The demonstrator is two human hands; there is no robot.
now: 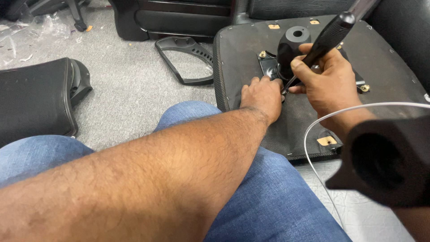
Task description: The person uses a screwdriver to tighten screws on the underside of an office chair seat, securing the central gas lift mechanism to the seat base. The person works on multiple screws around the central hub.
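R hand [329, 83] grips screwdriver [329, 38]; tip hidden behind L hand [263, 96].

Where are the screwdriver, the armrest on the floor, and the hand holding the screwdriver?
Screwdriver [329, 36], head view, on its black handle.
Armrest [188, 47], head view, on its upper bar.
Right hand [329, 83], head view, on the back of the hand.

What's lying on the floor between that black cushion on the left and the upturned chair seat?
In the head view, grey carpet and a loose black armrest lie between the cushion and the seat.
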